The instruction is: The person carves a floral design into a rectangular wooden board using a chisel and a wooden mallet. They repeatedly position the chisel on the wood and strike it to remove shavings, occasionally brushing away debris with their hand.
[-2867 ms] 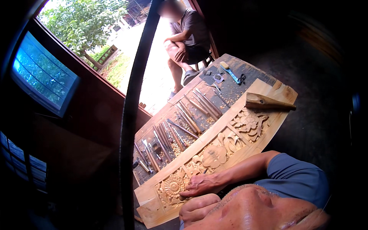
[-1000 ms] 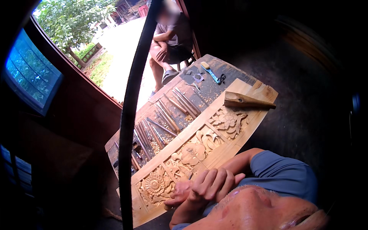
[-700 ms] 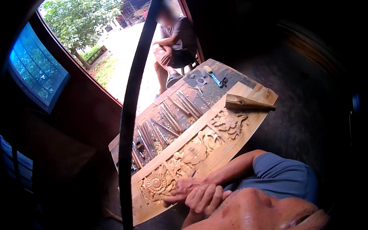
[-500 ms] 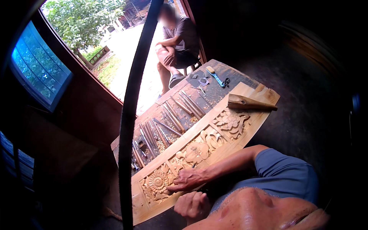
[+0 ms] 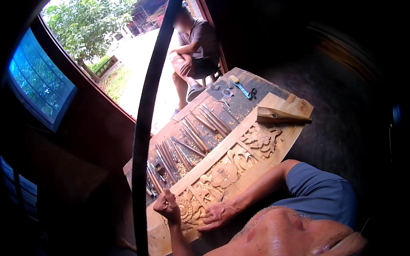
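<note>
A long carved wooden panel (image 5: 279, 100) with flowers and leaves in relief lies slantwise on a dark bench. My left hand (image 5: 167, 206) is raised over the panel's near left end, closed in a fist with the thumb side up. Whatever it may hold is hidden. My right hand (image 5: 217, 215) rests low on the panel's near edge, beside the round flower carving, one finger stretched to the left and the others curled. A thin dark tip (image 5: 222, 197) pokes up behind its knuckles and seems held there; its kind cannot be made out.
Several chisels (image 5: 194, 138) lie in a row behind the panel among wood shavings. A wooden club (image 5: 282, 116) sits on the panel's far right end. Beyond is a blue-handled brush (image 5: 241, 87) on the bench (image 5: 267, 83). A person (image 5: 200, 47) sits by the doorway.
My left fist has risen and moved left, from beside my right hand to above the panel's left end. The right hand has shifted slightly toward me, and the dark tip with it.
</note>
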Demonstrator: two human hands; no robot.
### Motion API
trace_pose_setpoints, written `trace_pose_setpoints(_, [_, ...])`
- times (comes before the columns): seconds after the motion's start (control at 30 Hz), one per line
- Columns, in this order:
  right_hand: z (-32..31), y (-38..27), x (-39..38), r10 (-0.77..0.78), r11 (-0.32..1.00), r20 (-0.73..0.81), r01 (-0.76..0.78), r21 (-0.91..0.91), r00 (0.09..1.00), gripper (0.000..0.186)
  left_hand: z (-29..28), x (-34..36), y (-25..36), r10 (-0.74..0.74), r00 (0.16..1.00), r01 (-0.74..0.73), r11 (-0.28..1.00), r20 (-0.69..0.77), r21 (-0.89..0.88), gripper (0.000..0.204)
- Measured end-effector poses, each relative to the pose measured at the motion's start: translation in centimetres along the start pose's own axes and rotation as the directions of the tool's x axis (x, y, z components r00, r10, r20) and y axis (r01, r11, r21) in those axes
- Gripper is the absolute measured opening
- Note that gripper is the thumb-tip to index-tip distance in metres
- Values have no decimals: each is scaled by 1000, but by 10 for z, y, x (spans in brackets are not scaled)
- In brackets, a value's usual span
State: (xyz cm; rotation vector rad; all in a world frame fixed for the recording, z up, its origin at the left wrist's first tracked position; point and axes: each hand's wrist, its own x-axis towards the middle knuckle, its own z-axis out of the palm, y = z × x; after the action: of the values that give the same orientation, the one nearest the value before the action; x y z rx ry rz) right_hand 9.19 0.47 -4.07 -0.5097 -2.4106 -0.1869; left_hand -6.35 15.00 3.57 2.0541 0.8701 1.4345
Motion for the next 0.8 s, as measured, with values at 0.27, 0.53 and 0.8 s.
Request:
trace_pose_setpoints(0.27, [19,-2,-13,55,996,2,-55,71,998,60,31,-15,-24,-94,994,95,995,54,-16,51])
trace_pose_setpoints(0.53, [7,-4,-1,66,997,17,-67,41,998,62,21,-15,-25,-4,996,-3,998,93,70,50])
trace_pose_setpoints(0.8, [15,-5,-6,67,998,6,-67,-11,998,61,24,-16,-30,-3,997,0,999,74,43,53])
